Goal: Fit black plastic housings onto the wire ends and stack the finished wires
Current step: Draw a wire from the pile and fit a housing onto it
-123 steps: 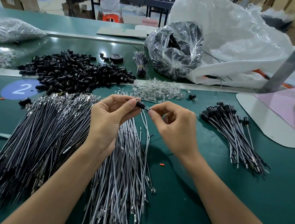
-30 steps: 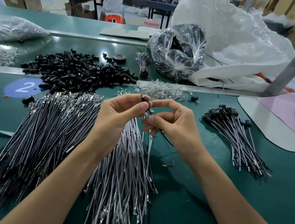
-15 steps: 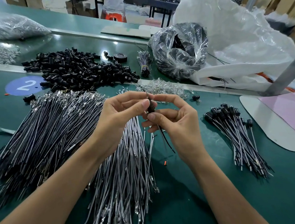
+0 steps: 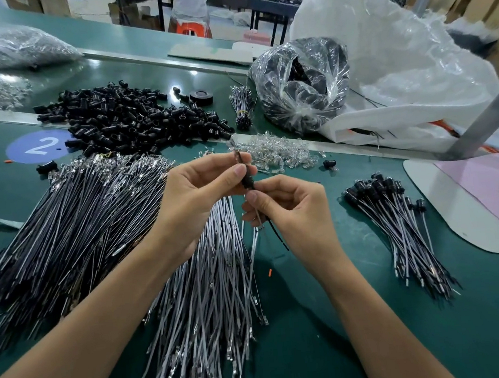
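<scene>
On the far left of the green table point(image 4: 376, 343) lies a broad heap of black wires point(image 4: 65, 235), with a pile of loose black housings point(image 4: 127, 121) behind it. A heap of grey wires point(image 4: 214, 282) fans out under the person's forearms. Above that heap the left hand point(image 4: 195, 199) pinches the upper end of the piece being worked between thumb and forefinger, and a small clear tip point(image 4: 233, 145) pokes up there. Just below its thumb is the one housing point(image 4: 247, 181) in hand, held in the air between the two hands. The right hand point(image 4: 292, 212) is closed on the pair of wires point(image 4: 276, 237) just under the housing, and their tails hang towards the table. The step looks like seating the housing on the wire ends. To do it well, the left hand should probably steady the housing while the right works straight along the wires' line. Gripping close would stop the thin leads buckling. Whether the housing has seated fully cannot be told. Well to the right lies the finished stack point(image 4: 396, 224), caps together, ready for this one.
</scene>
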`<action>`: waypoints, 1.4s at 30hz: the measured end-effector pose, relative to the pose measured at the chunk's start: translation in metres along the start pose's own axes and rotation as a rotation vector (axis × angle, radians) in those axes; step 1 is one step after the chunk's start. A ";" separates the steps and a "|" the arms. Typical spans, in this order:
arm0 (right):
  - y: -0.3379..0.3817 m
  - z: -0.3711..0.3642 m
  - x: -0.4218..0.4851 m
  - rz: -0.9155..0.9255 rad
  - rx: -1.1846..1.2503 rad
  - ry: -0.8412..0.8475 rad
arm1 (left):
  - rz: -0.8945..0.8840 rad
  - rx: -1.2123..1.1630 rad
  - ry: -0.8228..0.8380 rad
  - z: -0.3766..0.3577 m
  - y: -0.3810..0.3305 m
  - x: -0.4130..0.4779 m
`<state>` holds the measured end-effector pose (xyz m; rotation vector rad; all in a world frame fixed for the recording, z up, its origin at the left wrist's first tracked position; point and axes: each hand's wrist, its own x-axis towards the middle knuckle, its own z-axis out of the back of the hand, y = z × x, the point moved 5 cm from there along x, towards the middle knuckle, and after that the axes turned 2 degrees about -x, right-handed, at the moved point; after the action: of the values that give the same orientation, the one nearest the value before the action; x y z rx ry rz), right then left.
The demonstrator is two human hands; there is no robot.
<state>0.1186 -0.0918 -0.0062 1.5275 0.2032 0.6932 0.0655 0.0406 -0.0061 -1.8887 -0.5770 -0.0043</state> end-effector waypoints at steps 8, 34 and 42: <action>-0.001 0.000 0.000 -0.011 -0.038 0.005 | -0.062 0.055 -0.104 0.004 -0.007 -0.001; 0.000 -0.001 -0.002 -0.043 0.026 0.015 | 0.056 -0.123 -0.052 0.008 -0.009 0.001; 0.000 0.001 -0.002 -0.061 0.030 0.032 | 0.060 -0.137 -0.027 0.008 -0.010 0.001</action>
<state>0.1178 -0.0936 -0.0065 1.5331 0.2835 0.6692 0.0602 0.0506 -0.0002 -2.0418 -0.5501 0.0211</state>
